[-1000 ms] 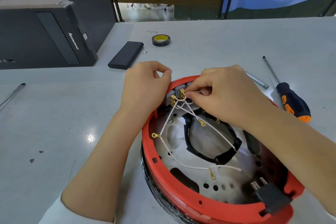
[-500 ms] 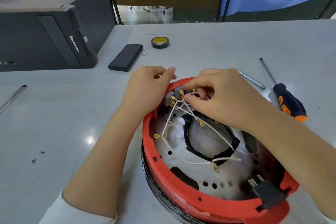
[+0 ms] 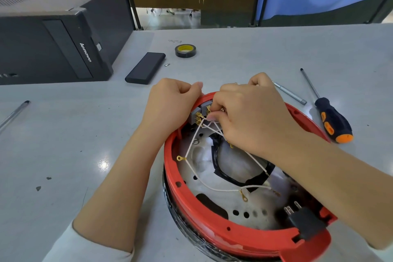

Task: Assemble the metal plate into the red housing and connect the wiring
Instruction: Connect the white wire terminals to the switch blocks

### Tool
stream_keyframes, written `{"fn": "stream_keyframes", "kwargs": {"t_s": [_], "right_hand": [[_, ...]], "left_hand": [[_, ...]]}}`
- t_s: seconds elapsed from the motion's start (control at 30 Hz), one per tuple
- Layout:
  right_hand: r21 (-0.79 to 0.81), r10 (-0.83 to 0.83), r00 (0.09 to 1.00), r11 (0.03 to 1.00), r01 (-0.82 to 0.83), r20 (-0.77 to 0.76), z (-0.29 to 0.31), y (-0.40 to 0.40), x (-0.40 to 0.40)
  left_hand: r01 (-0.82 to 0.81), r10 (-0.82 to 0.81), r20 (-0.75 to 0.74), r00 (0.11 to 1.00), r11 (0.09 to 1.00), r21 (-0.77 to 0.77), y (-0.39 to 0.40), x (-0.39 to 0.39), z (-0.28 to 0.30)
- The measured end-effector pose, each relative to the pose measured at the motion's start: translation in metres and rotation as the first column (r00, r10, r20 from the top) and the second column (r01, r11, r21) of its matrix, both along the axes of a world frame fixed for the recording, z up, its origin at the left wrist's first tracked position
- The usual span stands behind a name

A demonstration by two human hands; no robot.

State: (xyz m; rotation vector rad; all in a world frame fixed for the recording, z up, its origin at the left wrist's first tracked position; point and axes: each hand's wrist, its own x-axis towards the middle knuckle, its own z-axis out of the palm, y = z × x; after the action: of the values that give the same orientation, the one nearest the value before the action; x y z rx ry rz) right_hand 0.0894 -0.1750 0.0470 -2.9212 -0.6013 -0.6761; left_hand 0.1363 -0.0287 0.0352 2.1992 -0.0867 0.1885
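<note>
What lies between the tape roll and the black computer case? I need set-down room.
A flat black rectangular block and a small screw, per the head view.

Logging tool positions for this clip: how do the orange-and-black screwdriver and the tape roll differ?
The screwdriver is long, lying flat to the right of the red housing; the tape roll is a small ring, lying further back on the table. The screwdriver's handle is black and orange; the tape roll is black with a yellow core. Neither is touched by a hand.
</note>
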Motion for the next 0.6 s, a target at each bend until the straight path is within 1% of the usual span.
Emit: {"fn": "stream_keyframes", "kwargs": {"t_s": [0.1, 0.17, 0.23, 0.33, 0.4, 0.47, 0.53, 0.6], "right_hand": [[-0.019, 0.005, 1.0, 1.0, -0.005, -0.016, 0.0, 0.0, 0.0], [0.029, 0.018, 0.998, 0.999, -0.017, -0.056, 0.0, -0.002, 0.0], [0.115, 0.033, 0.993, 0.993, -0.02, -0.11, 0.001, -0.004, 0.002], [0.269, 0.082, 0.976, 0.963, -0.025, -0.204, 0.005, -0.009, 0.001], [0.32, 0.132, 0.954, 0.947, -0.041, -0.27, 0.011, -0.011, 0.0], [0.265, 0.138, 0.941, 0.963, -0.054, -0.308, 0.019, -0.016, -0.001], [0.189, 0.112, 0.937, 0.981, -0.05, -0.332, 0.026, -0.025, -0.003], [0.156, 0.097, 0.933, 0.987, -0.045, -0.345, 0.029, -0.035, -0.009]], "left_hand": [[0.007, -0.008, 0.025, 1.0, 1.0, 0.024, 0.0, 0.003, -0.003], [0.018, -0.019, 0.021, 1.0, 1.0, 0.019, 0.001, 0.004, -0.004], [0.043, -0.043, -0.013, 0.999, 0.999, 0.013, 0.002, 0.003, -0.004], [0.164, -0.172, -0.091, 0.981, 0.982, -0.094, 0.001, -0.003, 0.003], [0.242, -0.27, -0.122, 0.955, 0.948, -0.206, 0.004, -0.006, 0.006], [0.289, -0.332, -0.112, 0.937, 0.912, -0.291, 0.006, -0.01, 0.006], [0.3, -0.337, -0.094, 0.937, 0.912, -0.28, 0.008, -0.015, 0.005], [0.278, -0.311, -0.093, 0.946, 0.924, -0.263, 0.01, -0.022, 0.004]]}}
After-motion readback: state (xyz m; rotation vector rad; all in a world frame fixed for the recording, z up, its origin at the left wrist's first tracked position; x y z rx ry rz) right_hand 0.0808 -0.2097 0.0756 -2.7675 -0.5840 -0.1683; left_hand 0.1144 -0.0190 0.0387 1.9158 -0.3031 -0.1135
